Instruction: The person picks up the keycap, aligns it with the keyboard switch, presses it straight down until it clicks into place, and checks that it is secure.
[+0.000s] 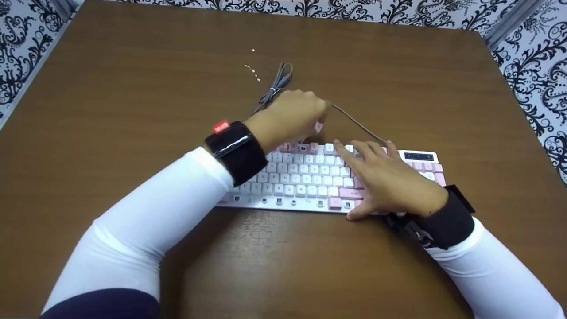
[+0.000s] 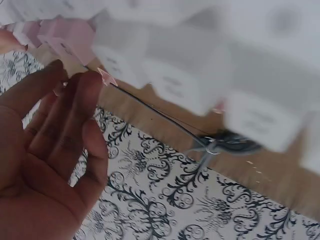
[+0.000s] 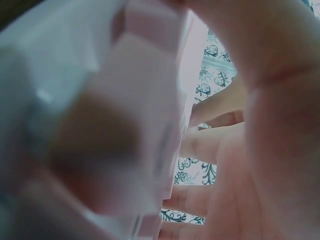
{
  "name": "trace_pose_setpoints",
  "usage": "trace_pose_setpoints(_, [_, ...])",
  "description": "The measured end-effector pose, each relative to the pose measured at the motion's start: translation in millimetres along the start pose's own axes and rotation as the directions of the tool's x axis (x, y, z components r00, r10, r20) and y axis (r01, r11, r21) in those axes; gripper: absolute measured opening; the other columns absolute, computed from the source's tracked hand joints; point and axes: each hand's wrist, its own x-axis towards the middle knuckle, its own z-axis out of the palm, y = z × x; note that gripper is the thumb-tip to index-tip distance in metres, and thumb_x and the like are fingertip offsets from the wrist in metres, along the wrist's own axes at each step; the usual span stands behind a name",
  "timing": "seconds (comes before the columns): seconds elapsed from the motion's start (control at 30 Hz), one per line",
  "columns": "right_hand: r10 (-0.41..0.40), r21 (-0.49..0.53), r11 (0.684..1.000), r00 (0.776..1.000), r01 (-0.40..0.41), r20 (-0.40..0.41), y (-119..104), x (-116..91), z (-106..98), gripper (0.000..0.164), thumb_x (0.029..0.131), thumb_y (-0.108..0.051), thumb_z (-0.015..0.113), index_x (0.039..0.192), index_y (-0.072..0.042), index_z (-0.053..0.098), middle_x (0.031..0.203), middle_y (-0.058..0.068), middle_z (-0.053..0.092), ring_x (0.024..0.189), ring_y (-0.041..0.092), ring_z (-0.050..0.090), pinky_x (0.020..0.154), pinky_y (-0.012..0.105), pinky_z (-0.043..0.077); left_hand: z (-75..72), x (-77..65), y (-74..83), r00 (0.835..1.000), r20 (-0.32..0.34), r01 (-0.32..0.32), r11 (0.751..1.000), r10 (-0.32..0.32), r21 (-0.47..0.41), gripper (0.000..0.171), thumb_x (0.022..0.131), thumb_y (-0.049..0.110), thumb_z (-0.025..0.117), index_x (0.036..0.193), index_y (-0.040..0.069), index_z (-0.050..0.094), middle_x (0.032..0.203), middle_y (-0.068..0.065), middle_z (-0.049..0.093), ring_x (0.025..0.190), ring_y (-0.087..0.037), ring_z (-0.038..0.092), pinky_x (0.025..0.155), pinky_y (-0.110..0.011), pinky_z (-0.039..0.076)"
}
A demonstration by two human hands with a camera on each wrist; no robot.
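Note:
A white keyboard (image 1: pixel 305 179) with white and pink keycaps lies on the table, and several bare switches show in its front row and one in its back row. Just above its back edge, my left hand (image 1: pixel 294 113) pinches a small pink keycap (image 1: pixel 318 127); the fingers' grip is partly hidden from the head view. In the left wrist view, the left hand (image 2: pixel 55 145) is beside the keyboard's back row. My right hand (image 1: pixel 390 181) rests spread across the keyboard's right part, thumb at the front edge, fingers over the back rows. The right wrist view shows it blurred and close up.
A bundled grey cable (image 1: pixel 278 82) lies behind the keyboard, with a length running to its back edge (image 1: pixel 359 124). Small white specks (image 1: pixel 253 71) lie on the brown table (image 1: pixel 155 66). Black-and-white patterned cloth (image 1: pixel 531 71) shows beyond the table edges.

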Motion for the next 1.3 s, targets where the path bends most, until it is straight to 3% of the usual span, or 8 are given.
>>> trace_pose_setpoints(0.13, [-0.008, -0.002, 1.0, 1.0, 0.008, -0.005, 0, 0, 0, 0.139, 0.054, -0.064, 0.087, 0.161, -0.012, 0.015, 0.151, 0.022, 0.038, 0.138, 0.041, 0.038, 0.107, 0.076, 0.024, -0.3, -16.3, -6.0, 0.998, -0.063, -0.028, 0.998, 0.025, -0.06, 0.02, 0.091, 0.015, 0.065, 0.11, 0.013, 0.07, 0.106, -0.004, 0.074, 0.102, -0.027, 0.069, 0.091, -0.045, 0.055])
trace_pose_setpoints(0.33, [-0.009, -0.006, 1.0, 1.0, 0.009, -0.006, 0, 1, -1, 0.139, 0.054, -0.064, 0.087, 0.161, -0.012, 0.014, 0.151, 0.023, 0.038, 0.138, 0.041, 0.038, 0.107, 0.076, 0.025, 0.1, -45.3, -7.0, 0.981, -0.176, -0.108, 0.987, 0.086, -0.12, 0.014, 0.09, 0.008, 0.064, 0.103, 0.011, 0.067, 0.091, -0.001, 0.072, 0.085, -0.021, 0.067, 0.078, -0.04, 0.055])
trace_pose_setpoints(0.43, [0.003, 0.002, 1.0, 1.0, -0.003, 0.005, 1, 1, -1, 0.139, 0.055, -0.063, 0.088, 0.161, -0.013, 0.013, 0.152, 0.023, 0.037, 0.14, 0.042, 0.036, 0.108, 0.076, 0.023, 0.7, -57.0, -3.9, 0.974, -0.202, -0.132, 0.985, 0.107, -0.113, 0.011, 0.091, 0.012, 0.067, 0.102, 0.012, 0.066, 0.09, 0.0, 0.073, 0.083, -0.021, 0.068, 0.074, -0.039, 0.056])
trace_pose_setpoints(0.7, [0.01, 0.009, 1.0, 1.0, -0.01, 0.014, 0, 0, 1, 0.139, 0.055, -0.063, 0.088, 0.161, -0.013, 0.013, 0.153, 0.022, 0.037, 0.14, 0.041, 0.036, 0.108, 0.077, 0.023, 6.7, -80.4, 8.8, 0.972, -0.197, -0.149, 0.985, 0.128, -0.092, 0.02, 0.092, 0.019, 0.071, 0.111, 0.014, 0.07, 0.098, 0.001, 0.076, 0.085, -0.022, 0.072, 0.073, -0.042, 0.058])
trace_pose_setpoints(0.87, [0.007, 0.008, 1.0, 1.0, -0.007, 0.015, 0, 1, -1, 0.138, 0.055, -0.062, 0.088, 0.161, -0.013, 0.013, 0.153, 0.022, 0.037, 0.14, 0.041, 0.036, 0.108, 0.076, 0.023, 15.2, -90.8, 15.3, 0.961, -0.212, -0.195, 0.978, 0.175, -0.074, 0.014, 0.089, 0.018, 0.073, 0.103, 0.015, 0.075, 0.096, 0.002, 0.078, 0.082, -0.02, 0.073, 0.071, -0.04, 0.058])
trace_pose_setpoints(1.07, [-0.001, 0.01, 1.0, 1.0, 0.0, 0.018, 0, 2, -3, 0.138, 0.056, -0.063, 0.087, 0.161, -0.014, 0.013, 0.153, 0.022, 0.037, 0.14, 0.041, 0.036, 0.108, 0.077, 0.022, 21.2, -98.0, 20.6, 0.965, -0.183, -0.198, 0.979, 0.187, -0.042, 0.018, 0.087, 0.017, 0.076, 0.104, 0.016, 0.077, 0.095, -0.001, 0.076, 0.079, -0.023, 0.072, 0.066, -0.041, 0.056])
trace_pose_setpoints(1.3, [-0.004, 0.005, 1.0, 1.0, 0.004, 0.011, 0, 1, -3, 0.138, 0.056, -0.063, 0.087, 0.161, -0.013, 0.014, 0.152, 0.023, 0.038, 0.138, 0.041, 0.038, 0.107, 0.077, 0.024, 24.9, -98.9, 23.5, 0.971, -0.145, -0.203, 0.976, 0.191, -0.077, 0.017, 0.089, 0.012, 0.072, 0.106, 0.013, 0.076, 0.094, -0.005, 0.073, 0.081, -0.026, 0.071, 0.071, -0.043, 0.057])
